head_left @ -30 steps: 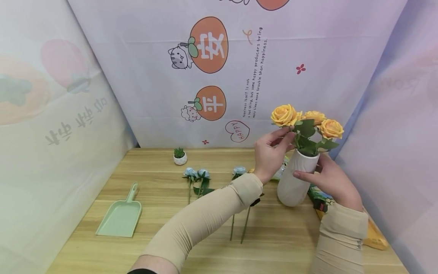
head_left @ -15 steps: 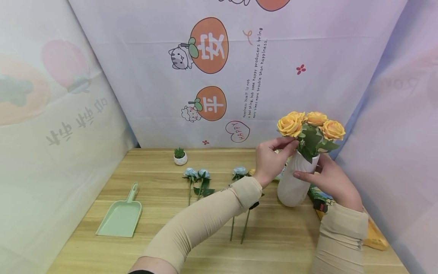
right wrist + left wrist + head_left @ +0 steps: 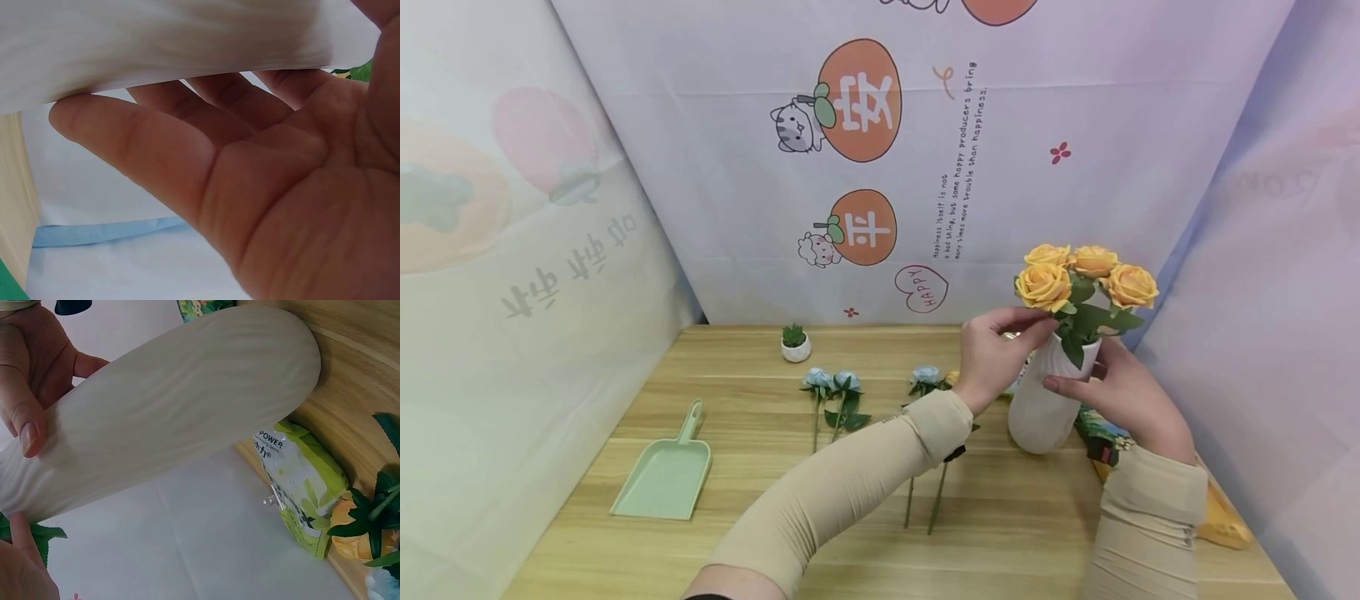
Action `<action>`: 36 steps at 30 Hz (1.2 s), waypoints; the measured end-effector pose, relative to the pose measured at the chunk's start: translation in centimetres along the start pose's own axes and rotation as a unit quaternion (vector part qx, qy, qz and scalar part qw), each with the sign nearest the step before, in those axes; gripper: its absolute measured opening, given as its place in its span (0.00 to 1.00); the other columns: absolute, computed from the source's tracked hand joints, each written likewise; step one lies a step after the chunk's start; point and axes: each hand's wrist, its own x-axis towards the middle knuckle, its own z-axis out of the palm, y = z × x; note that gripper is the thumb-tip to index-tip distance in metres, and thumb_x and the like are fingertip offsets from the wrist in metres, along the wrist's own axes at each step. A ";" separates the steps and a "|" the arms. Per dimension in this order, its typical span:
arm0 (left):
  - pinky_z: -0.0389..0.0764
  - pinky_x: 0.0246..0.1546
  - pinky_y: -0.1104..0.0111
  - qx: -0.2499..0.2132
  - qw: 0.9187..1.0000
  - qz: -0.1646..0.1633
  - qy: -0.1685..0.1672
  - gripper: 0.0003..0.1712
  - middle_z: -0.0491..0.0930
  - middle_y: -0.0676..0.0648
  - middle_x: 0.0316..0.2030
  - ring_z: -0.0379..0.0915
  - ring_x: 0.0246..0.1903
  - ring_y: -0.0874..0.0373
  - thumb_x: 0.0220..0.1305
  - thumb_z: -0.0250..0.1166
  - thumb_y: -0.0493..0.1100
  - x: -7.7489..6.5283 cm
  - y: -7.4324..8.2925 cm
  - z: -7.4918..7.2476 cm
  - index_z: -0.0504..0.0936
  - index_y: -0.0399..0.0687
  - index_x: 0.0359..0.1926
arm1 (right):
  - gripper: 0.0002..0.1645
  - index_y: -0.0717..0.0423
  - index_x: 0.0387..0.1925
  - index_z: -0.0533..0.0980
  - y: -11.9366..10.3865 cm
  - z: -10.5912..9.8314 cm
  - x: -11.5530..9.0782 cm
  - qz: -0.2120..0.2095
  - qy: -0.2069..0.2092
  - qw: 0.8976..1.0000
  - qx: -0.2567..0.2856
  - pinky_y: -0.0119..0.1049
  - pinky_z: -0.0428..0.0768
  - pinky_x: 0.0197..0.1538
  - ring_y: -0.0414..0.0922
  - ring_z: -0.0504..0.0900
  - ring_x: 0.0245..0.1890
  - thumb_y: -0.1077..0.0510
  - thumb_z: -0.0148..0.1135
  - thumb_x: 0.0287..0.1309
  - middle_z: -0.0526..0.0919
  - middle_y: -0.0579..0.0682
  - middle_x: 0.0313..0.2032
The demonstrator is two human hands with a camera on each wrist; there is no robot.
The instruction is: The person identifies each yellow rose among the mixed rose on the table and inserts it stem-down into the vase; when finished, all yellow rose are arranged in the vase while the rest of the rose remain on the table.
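Observation:
A white vase [image 3: 1048, 396] on the right of the table holds several yellow roses with green leaves. My right hand [image 3: 1123, 396] grips the vase near its top, thumb across the front. In the right wrist view, the fingers [image 3: 137, 144] reach round the pale vase wall. At the rim's left side, my left hand [image 3: 1000, 354] pinches the front-left yellow rose [image 3: 1042, 287] by its stem just below the bloom. The lower stems are hidden inside the vase. From the left wrist view, the vase [image 3: 169, 406] spans the picture, with the right thumb [image 3: 30, 434] on it.
Blue roses [image 3: 816, 379] lie left of the left forearm, with another blue rose [image 3: 925, 375] beyond it. A potted succulent [image 3: 795, 343] stands behind; a green dustpan [image 3: 666, 479] lies left. A green-and-white bag [image 3: 297, 481] and an orange-yellow package [image 3: 1221, 521] sit near the vase.
My left hand has lowered slightly and shifted right, bringing the front-left yellow rose down toward the vase rim. Another yellow bloom now shows behind it. My right hand and the vase stay put.

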 end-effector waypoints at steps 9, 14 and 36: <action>0.89 0.44 0.72 -0.005 1.000 -0.011 -0.003 0.13 0.92 0.56 0.44 0.84 0.42 0.73 0.70 0.77 0.47 -0.4 -0.5 -0.6 0.93 0.50 0.52 | 0.65 0.53 0.87 0.50 0.1 0.0 0.0 -0.020 0.007 1.000 0.018 0.75 0.72 0.67 0.72 0.67 0.73 0.40 0.80 0.63 0.64 0.65 0.78; 0.89 0.46 0.71 -0.024 0.999 -0.021 -0.006 0.17 0.92 0.50 0.49 0.84 0.44 0.73 0.69 0.78 0.45 -0.8 -0.3 -1.3 0.92 0.47 0.56 | 0.66 0.52 0.87 0.49 0.2 0.0 0.1 -0.006 0.000 1.000 0.023 0.73 0.74 0.66 0.73 0.67 0.74 0.40 0.80 0.63 0.63 0.65 0.78; 0.92 0.44 0.61 -0.088 0.984 -0.147 -0.042 0.21 0.89 0.55 0.50 0.89 0.45 0.58 0.69 0.78 0.41 -5.3 -2.9 -7.9 0.90 0.55 0.61 | 0.61 0.66 0.74 0.60 -0.2 -0.2 0.1 0.055 -0.021 0.998 -0.020 0.71 0.76 0.64 0.75 0.65 0.74 0.29 0.75 0.61 0.64 0.73 0.76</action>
